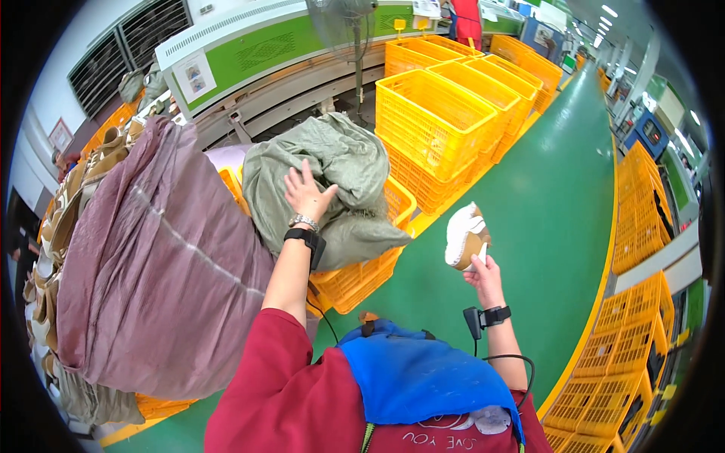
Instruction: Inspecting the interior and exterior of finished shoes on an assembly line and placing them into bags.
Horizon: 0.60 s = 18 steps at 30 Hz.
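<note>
My left hand [308, 195] lies with its fingers spread on a crumpled grey-green sack [343, 162]. The sack is draped over a yellow crate [353, 282], hiding whatever is inside. Out to the right, my right hand [485, 278] pinches a white and tan shoe upper [465, 237] by its lower end, holding it up above the green floor. Left of my left forearm, a large mauve cloth [162, 272] covers a heap, and tan and white shoe uppers [54, 230] show along its far left side.
Yellow crates [434, 113] stand stacked ahead, beside a green and white machine [264, 47] and a fan [341, 19]. More yellow crates [615, 340] line the right edge of the green walkway [547, 181]. A person in red [467, 21] is far ahead.
</note>
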### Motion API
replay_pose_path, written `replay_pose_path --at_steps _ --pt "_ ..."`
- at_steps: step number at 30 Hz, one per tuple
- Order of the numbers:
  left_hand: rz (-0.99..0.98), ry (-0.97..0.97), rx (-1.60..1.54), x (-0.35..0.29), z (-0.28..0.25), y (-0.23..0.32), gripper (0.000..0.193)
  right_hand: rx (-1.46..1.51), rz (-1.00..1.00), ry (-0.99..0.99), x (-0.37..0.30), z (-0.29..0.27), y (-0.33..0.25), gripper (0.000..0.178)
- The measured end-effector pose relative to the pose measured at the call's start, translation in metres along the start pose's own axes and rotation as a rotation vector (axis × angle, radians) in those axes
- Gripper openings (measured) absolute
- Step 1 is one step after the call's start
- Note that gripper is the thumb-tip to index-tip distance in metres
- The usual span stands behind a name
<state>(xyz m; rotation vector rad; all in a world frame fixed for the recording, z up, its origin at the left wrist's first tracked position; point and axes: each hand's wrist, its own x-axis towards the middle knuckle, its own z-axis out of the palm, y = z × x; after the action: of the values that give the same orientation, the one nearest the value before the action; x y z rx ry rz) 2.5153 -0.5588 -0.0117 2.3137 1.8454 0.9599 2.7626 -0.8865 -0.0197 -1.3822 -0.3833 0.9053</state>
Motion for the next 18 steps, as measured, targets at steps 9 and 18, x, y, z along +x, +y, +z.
replay_pose_path --at_steps 9,18 --pt "-0.297 -0.113 -1.056 0.015 -0.021 -0.001 0.027 0.164 -0.040 -0.347 0.133 0.111 -0.063 0.037" --pt "-0.762 -0.131 -1.118 -0.163 -0.119 0.003 0.010 -0.431 -0.804 -0.380 0.270 0.278 -0.028 0.061"
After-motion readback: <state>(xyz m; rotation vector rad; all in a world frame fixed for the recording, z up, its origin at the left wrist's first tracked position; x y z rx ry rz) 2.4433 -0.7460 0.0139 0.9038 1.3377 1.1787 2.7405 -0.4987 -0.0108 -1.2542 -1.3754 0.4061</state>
